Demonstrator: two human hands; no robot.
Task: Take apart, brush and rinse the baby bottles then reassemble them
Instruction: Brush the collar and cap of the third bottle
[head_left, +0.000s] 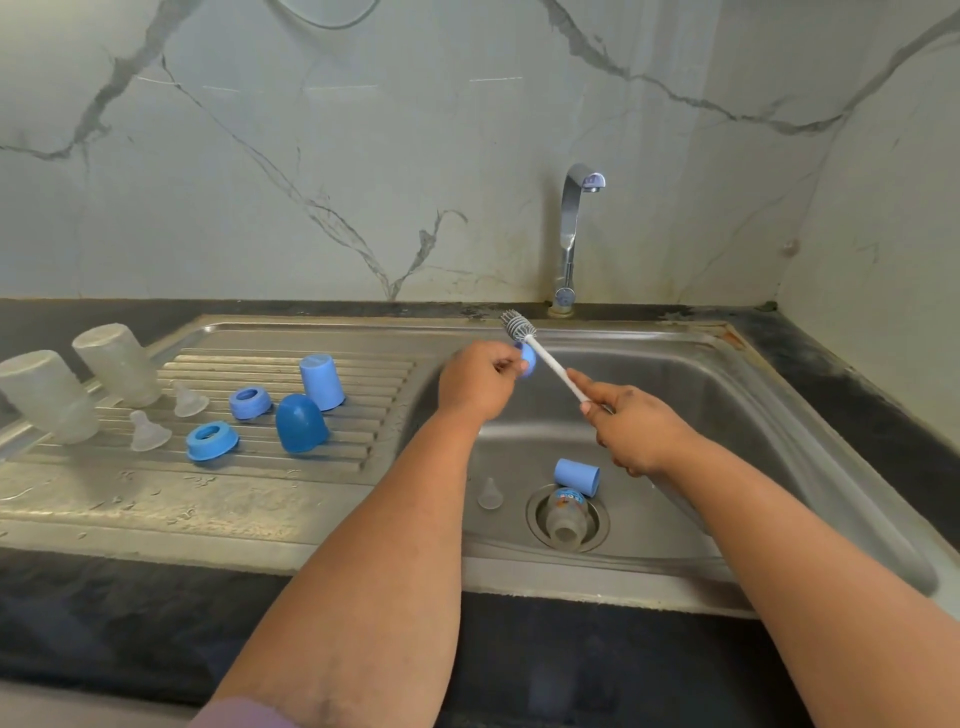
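Over the sink (727, 395), my left grip (480, 384) pinches a blue ring (528, 361) while my right grip (631, 421) curls around the brush (540, 356) handle. One bottle (566, 514) lies on the drain, beside a cap (576, 475) and teat (490, 493).

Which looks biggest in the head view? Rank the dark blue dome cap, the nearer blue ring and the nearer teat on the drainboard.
1. Dark blue dome cap
2. Nearer blue ring
3. Nearer teat, though close to the ring
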